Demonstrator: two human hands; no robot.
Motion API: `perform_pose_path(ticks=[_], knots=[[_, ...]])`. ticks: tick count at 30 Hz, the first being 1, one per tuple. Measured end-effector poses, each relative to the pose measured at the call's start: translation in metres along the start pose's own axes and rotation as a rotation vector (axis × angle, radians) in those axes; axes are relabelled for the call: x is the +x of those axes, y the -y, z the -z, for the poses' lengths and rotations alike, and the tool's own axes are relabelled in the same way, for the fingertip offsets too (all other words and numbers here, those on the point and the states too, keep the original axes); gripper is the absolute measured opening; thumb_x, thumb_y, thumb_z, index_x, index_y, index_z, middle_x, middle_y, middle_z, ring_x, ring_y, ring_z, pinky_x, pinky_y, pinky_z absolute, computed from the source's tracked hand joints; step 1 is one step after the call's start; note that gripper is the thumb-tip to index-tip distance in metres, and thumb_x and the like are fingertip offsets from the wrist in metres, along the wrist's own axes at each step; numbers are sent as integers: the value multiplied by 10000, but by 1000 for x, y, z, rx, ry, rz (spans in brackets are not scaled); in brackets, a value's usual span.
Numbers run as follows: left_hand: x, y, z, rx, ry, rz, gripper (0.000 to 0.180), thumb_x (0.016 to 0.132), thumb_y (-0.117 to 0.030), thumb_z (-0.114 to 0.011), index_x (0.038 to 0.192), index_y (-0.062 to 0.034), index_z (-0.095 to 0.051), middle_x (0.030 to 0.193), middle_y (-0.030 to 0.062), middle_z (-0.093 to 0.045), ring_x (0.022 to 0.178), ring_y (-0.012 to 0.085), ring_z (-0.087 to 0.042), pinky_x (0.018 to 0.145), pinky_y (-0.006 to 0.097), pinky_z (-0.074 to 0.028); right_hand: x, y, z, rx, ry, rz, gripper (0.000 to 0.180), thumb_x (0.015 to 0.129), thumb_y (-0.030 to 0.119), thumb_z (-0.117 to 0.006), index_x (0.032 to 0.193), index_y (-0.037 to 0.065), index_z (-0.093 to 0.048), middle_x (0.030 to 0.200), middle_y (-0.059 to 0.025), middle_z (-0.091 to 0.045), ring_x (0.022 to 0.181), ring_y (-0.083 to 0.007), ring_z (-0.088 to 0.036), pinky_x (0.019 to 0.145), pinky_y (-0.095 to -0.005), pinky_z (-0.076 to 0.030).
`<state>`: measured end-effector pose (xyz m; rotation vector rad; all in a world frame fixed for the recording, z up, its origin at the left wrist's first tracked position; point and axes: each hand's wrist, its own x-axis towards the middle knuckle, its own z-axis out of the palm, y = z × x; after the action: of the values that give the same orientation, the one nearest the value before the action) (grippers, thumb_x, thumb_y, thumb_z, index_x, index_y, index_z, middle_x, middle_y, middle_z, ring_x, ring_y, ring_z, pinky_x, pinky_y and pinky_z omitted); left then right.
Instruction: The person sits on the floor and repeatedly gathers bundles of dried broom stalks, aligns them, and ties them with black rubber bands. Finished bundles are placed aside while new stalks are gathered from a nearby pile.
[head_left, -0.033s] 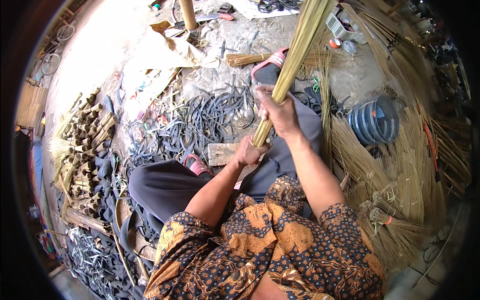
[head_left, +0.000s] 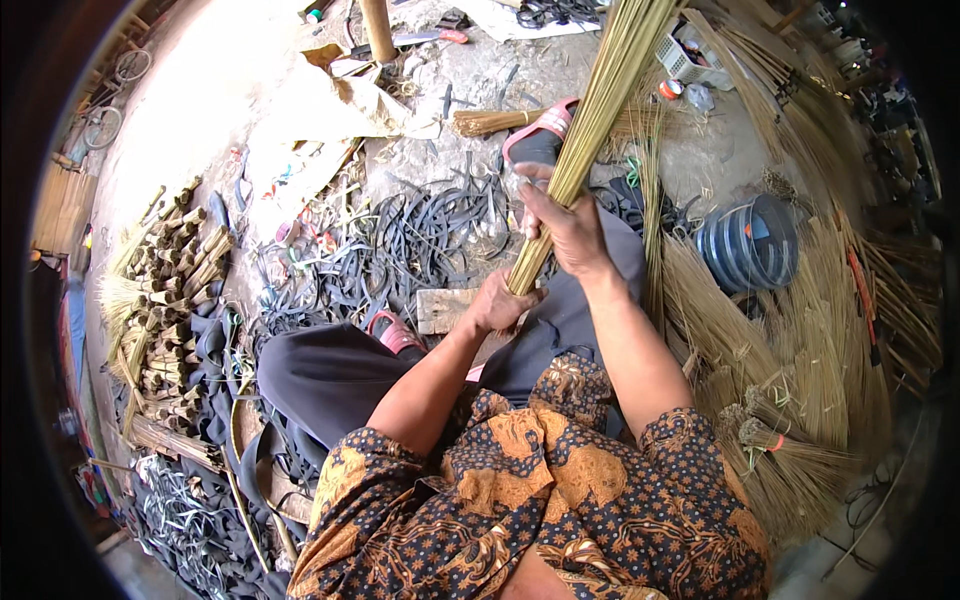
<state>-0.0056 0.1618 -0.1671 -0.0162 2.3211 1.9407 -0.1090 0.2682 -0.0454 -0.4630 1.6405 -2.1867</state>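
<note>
A long bundle of thin yellow-green sticks (head_left: 598, 120) slants up and right across my lap, its far end running past the top of the view. My left hand (head_left: 500, 303) is wrapped round its lower end. Higher up, my right hand (head_left: 572, 232) grips the same bundle, with the thumb lying across the sticks. The fingers behind the bundle are partly hidden. Beneath my left hand lies a wooden block (head_left: 445, 310), beside my bent leg.
Black rubber strips (head_left: 420, 235) litter the floor ahead. Tied stick bundles (head_left: 170, 310) are stacked at left. Loose sticks (head_left: 800, 350) and a clear blue-tinted bucket (head_left: 748, 243) stand at right. A red-handled knife (head_left: 430, 37) lies near a wooden post (head_left: 376, 30).
The upper part of the stick bundle looks slightly more spread and has shifted a little to the right. My hands stay almost in place.
</note>
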Motion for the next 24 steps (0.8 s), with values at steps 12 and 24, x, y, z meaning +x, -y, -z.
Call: perform_pose_path(ticks=[12, 24], knots=[[-7, -101, 3, 21, -302, 134, 364, 876, -243, -775, 1065, 32, -631, 914, 242, -741, 856, 440, -733, 762, 489, -565, -5, 25, -40, -189, -183, -36, 318, 993, 189, -744, 1224, -19, -676, 751, -8, -646, 602, -79, -599, 527, -223, -478], [18, -74, 15, 41, -277, -262, 259, 877, -157, -725, 1072, 10, -693, 870, 186, -745, 849, 292, -738, 779, 412, -565, -8, 44, -47, -365, -38, 226, 200, 977, 183, -739, 1079, 12, -758, 890, -33, -752, 783, -108, -677, 694, -295, -542]])
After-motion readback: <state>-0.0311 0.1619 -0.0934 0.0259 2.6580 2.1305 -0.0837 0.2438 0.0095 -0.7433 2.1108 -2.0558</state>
